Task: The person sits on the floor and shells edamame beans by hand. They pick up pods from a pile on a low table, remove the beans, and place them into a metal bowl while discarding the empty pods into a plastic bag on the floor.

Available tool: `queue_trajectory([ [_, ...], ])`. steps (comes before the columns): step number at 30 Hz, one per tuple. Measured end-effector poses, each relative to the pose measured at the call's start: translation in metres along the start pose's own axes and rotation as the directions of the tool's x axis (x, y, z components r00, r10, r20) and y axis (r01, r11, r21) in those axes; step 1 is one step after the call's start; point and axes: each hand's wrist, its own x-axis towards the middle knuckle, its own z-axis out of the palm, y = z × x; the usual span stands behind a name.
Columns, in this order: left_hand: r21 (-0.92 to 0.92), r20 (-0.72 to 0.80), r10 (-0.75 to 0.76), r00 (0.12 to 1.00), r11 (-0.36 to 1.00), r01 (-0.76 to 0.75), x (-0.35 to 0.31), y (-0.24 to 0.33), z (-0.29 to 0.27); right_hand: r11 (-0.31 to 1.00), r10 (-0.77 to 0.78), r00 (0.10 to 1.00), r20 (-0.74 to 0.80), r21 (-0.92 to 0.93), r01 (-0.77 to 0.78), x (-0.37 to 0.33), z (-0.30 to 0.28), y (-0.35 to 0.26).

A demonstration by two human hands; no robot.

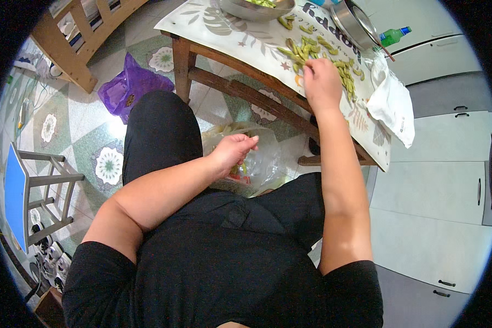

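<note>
Green bean pods (302, 50) lie in a loose heap on the table's printed white cover (240, 41), some strung out toward the right. My right hand (322, 82) reaches over the near side of this heap with its fingers curled together, and anything between the fingertips is hidden. Lower down, in front of my body, my left hand (235, 154) is closed in a pinch; what it holds is too small to make out. Beneath it a clear plastic bag (267, 156) sits open between my legs, with some greenish and red bits inside.
A metal bowl (246, 12) containing green pieces stands at the table's far edge. Right of the heap are steel pots (352, 24), a green bottle (393, 36) and a white bag (391, 106). A purple bag (127, 90) and blue-topped stool (17, 197) stand leftward; cabinets (429, 188) line the right.
</note>
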Motion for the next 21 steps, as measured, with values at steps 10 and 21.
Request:
queue_trajectory([
  [10,-0.064,0.086,0.224,0.971,0.974,-0.219,-0.004,0.008,0.004,0.131,0.359,0.783,0.507,0.804,-0.580,-0.096,-0.024,-0.036],
  [21,0.008,0.134,0.227,0.964,0.973,-0.231,-0.005,0.006,0.008,-0.402,-0.012,0.493,0.870,0.448,-0.799,-0.171,0.000,-0.051],
])
